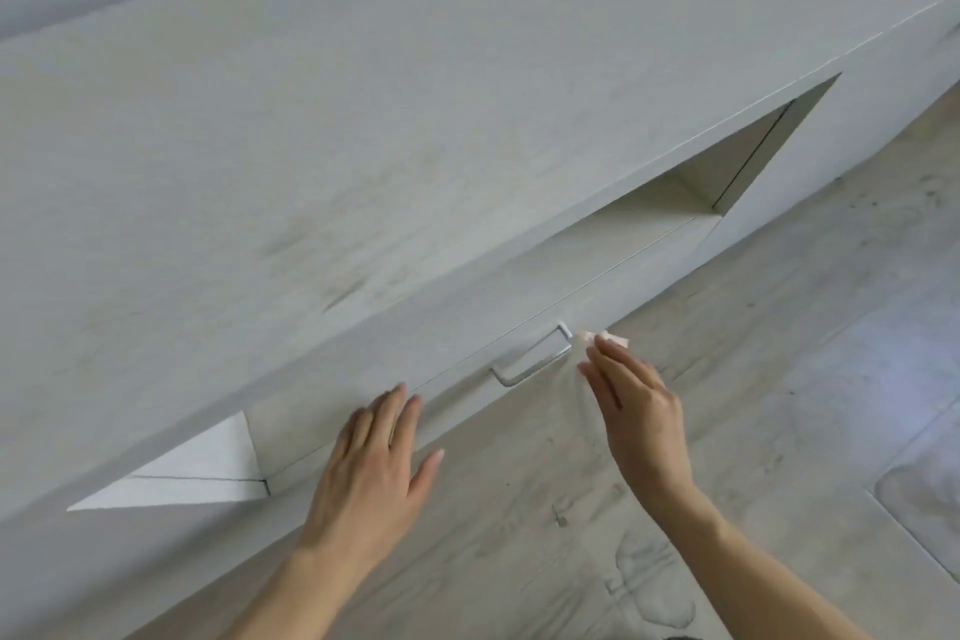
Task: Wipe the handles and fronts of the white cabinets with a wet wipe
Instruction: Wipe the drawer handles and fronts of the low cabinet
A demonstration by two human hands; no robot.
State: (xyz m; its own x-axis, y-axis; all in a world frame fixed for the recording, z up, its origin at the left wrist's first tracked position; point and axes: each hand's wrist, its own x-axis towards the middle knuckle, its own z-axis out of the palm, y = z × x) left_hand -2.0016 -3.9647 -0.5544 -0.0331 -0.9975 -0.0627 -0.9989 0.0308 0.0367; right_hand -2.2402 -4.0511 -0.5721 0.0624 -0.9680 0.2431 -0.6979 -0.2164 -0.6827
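Right fingers [610,360] straight, pressing wet wipe [618,340] beside drawer handle [535,360], left fingers [395,408] flat on drawer front [623,294].

The only camera rides on my head, looking forward and steeply down over the white cabinet [363,146]; the wide lens is tilted, so the cabinet top runs slantwise from lower left to upper right; I stand close, with my forearms coming in from the bottom edge and my left hand [371,452] and right hand [636,411] below mid-frame; the drawer front [623,296] and its metal handle [532,356] show from above at a grazing angle; the wood-grain floor [779,327] fills the lower right.
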